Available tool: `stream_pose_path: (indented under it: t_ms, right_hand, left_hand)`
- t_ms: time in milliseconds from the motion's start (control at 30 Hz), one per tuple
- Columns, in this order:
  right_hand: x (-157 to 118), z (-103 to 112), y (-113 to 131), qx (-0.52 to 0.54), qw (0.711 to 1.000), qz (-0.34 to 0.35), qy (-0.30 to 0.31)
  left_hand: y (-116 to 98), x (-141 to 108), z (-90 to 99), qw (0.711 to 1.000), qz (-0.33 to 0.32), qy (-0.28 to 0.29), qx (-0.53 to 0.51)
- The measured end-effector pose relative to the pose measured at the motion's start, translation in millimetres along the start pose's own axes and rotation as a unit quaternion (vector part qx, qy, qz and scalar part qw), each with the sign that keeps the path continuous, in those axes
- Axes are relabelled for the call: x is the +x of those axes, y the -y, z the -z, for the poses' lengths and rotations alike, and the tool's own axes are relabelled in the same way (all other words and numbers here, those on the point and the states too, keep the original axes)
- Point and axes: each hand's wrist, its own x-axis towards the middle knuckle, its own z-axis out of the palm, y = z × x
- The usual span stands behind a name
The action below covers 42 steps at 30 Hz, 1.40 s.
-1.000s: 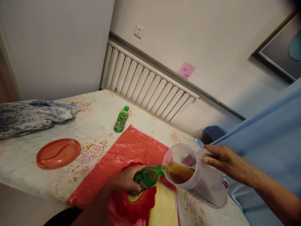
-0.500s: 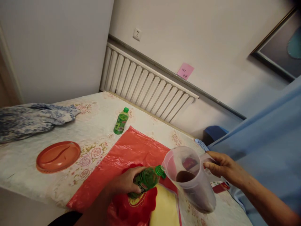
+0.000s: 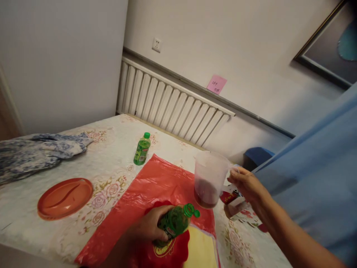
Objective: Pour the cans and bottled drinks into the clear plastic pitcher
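In my left hand [image 3: 152, 224] is a green bottle [image 3: 177, 222], tilted to the right, its cap flipped open and hanging beside the mouth. Below it lies a red scalloped dish [image 3: 178, 247] with a yellow print. My right hand [image 3: 245, 182] grips the handle of a clear plastic measuring jug [image 3: 210, 178], fingers closed around it. Dark brown liquid sits at the bottom of the jug, which is nearly upright and apart from the bottle. Under the dish and jug spreads a red plastic bag [image 3: 160, 178]. A yellow sheet [image 3: 201, 247] lies beside the dish.
A second green bottle [image 3: 142, 149] stands farther back on the flowered tablecloth [image 3: 111, 152]. An orange-red plate [image 3: 65, 198] lies at left, near a blue-patterned cloth [image 3: 41, 152]. A red and white box [image 3: 235, 204] sits behind my right wrist. Along the wall runs a radiator [image 3: 167, 100].
My right hand has raised the jug and turned it from tilted to nearly upright, away from the bottle's mouth. My left hand still holds the bottle in about the same place.
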Motion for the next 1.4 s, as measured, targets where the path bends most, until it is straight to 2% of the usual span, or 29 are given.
stream_pose_path:
  t_ms: [233, 333, 433, 633, 800, 933, 1000, 1167, 1300, 1400]
  right_hand:
    - [37.7, -52.8, -61.7, 0.137, 0.985, 0.016, -0.1]
    - [44.6, -74.0, -87.9, 0.159, 0.978, 0.02, -0.136]
    - [43.7, -85.7, -110.4, 0.161, 0.974, 0.021, -0.157]
    - [32.4, -83.2, -139.7, 0.117, 0.978, 0.02, -0.169]
    - [19.3, -63.6, -148.6, 0.044, 0.983, 0.022, -0.179]
    - [-7.2, -46.8, -161.3, -0.034, 0.978, -0.001, -0.205]
    - [-25.6, -46.0, -171.7, -0.083, 0.979, -0.019, -0.188]
    - [-62.3, -62.8, -198.4, -0.178, 0.98, -0.035, -0.084]
    - [-69.1, -72.3, -207.9, -0.227, 0.972, -0.031, -0.051]
    - [-68.5, -76.1, -203.3, -0.25, 0.967, -0.021, -0.036]
  left_hand:
    - [-1.4, 3.5, -0.7, 0.999, -0.003, -0.006, -0.039]
    - [3.4, 4.1, 1.0, 0.999, 0.003, -0.02, -0.04]
    - [9.6, 5.0, 3.6, 0.999, 0.005, -0.028, -0.038]
    - [15.2, 6.1, 7.2, 0.999, -0.013, -0.018, -0.037]
    - [11.8, 5.7, 6.4, 0.999, -0.012, -0.014, -0.038]
    - [11.5, 5.2, 6.5, 0.999, -0.01, -0.021, -0.024]
    - [12.2, 5.4, 6.5, 0.999, -0.013, -0.02, -0.025]
    - [8.4, 6.0, 3.1, 0.999, -0.02, -0.013, -0.04]
    - [3.9, 5.7, 0.6, 0.999, -0.002, -0.024, -0.039]
    - [5.5, 5.3, 1.6, 0.999, -0.003, -0.027, -0.037]
